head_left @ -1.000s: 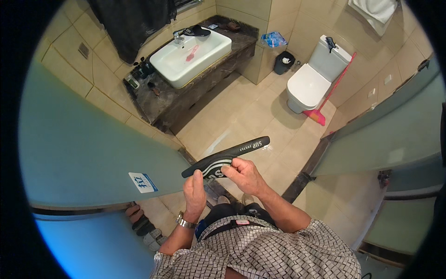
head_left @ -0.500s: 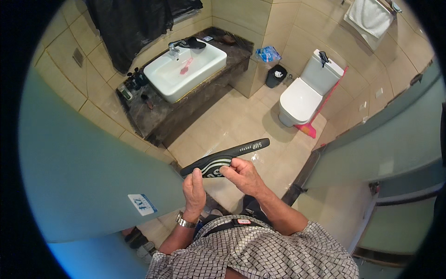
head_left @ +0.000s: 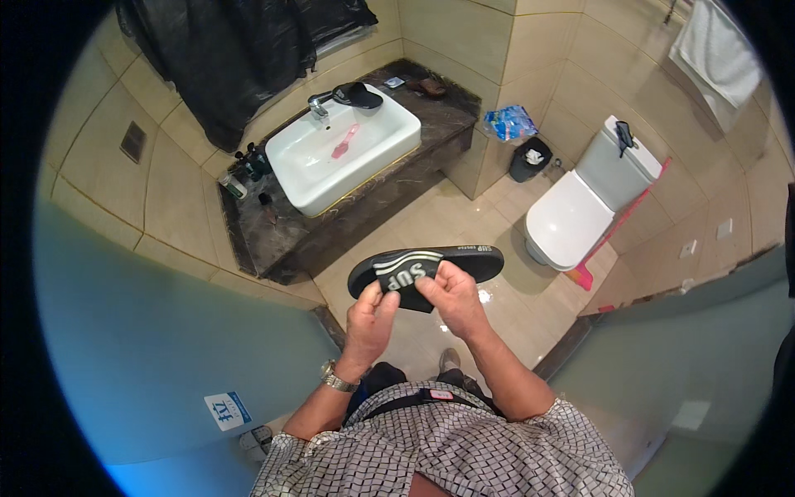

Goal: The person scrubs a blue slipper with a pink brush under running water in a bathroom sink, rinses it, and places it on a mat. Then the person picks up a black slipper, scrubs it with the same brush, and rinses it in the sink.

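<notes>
Both my hands hold a black slide slipper (head_left: 474, 264) in front of my body, above the floor, its strap with white stripes and white lettering turned upward. My left hand (head_left: 369, 325) pinches the strap's left edge between thumb and fingers. On the strap's right side, my right hand (head_left: 456, 302) grips with the thumb on top and the fingers behind. A second black slipper (head_left: 358, 95) rests on the back rim of the white washbasin (head_left: 310, 201), beside the tap (head_left: 318, 106). Inside the basin lies a pink brush (head_left: 344, 142).
A dark stone counter (head_left: 248, 228) carries the basin, with small bottles (head_left: 234, 185) at its left end. At the right are a black bin (head_left: 523, 166), a white toilet (head_left: 563, 217) and a pink broom (head_left: 582, 276). Frosted panels (head_left: 166, 331) flank me.
The slipper has tilted from nearly edge-on, so more of its footbed and strap shows. Both hands keep hold of the strap. The view has shifted slightly, and a shoe now shows below.
</notes>
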Demonstrator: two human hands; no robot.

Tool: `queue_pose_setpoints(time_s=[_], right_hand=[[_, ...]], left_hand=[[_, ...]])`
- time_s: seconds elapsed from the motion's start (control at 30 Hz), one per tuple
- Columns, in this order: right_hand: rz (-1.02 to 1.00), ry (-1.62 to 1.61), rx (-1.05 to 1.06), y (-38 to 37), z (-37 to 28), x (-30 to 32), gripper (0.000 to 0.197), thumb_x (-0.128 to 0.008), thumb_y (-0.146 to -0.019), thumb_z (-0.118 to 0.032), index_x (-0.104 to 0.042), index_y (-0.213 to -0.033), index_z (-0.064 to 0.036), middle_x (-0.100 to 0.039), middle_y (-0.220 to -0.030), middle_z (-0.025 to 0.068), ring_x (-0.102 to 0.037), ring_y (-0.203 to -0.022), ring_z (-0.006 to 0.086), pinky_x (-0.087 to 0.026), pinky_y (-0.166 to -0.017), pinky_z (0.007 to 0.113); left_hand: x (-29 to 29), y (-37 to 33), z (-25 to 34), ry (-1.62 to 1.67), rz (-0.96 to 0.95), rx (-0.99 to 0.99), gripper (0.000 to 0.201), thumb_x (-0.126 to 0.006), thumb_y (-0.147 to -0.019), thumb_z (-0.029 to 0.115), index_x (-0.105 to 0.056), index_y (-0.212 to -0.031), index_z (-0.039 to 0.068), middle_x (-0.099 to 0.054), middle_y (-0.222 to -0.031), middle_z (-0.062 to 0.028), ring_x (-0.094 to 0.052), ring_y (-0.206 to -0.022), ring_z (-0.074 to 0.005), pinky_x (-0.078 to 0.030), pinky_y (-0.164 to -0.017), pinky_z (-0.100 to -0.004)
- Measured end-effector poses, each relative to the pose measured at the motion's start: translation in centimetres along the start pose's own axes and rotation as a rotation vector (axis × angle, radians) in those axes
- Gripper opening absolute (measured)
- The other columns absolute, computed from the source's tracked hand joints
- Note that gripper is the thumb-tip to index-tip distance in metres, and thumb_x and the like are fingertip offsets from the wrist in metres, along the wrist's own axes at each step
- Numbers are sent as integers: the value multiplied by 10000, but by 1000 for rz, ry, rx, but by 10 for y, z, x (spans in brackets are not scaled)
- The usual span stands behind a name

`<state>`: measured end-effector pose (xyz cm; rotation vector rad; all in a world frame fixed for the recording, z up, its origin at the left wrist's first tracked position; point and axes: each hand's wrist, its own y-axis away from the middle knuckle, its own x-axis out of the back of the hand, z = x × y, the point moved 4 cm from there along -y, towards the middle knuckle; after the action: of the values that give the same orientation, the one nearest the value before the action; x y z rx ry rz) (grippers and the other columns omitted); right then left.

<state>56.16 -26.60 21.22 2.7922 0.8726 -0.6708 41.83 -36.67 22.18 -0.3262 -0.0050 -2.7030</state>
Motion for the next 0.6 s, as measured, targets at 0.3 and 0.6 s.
queue_pose_setpoints(time_s=[0.3,0.6], right_hand=[[86,112,-218,-126,36,-11,143,-648,-1016,-112,-653,-1100,4,-711,-978,1,-630,-857,46,-511,-749,216],[-5,538,-66,-306,87,-87,283,-744,-968,-167,-539,-798,-70,-518,-676,-53,-437,-630,29,-391,-536,235]], left_hand=[[41,-108,-58,25,115,11,425,-595,-1012,3,-517,-1427,-51,-717,-1206,-88,-666,-1089,-119,-536,-945,-284],[162,-278,-94,118,138,13,429,-582,-1003,-27,-510,-1425,-50,-706,-1258,-140,-674,-1108,-143,-541,-971,-299]])
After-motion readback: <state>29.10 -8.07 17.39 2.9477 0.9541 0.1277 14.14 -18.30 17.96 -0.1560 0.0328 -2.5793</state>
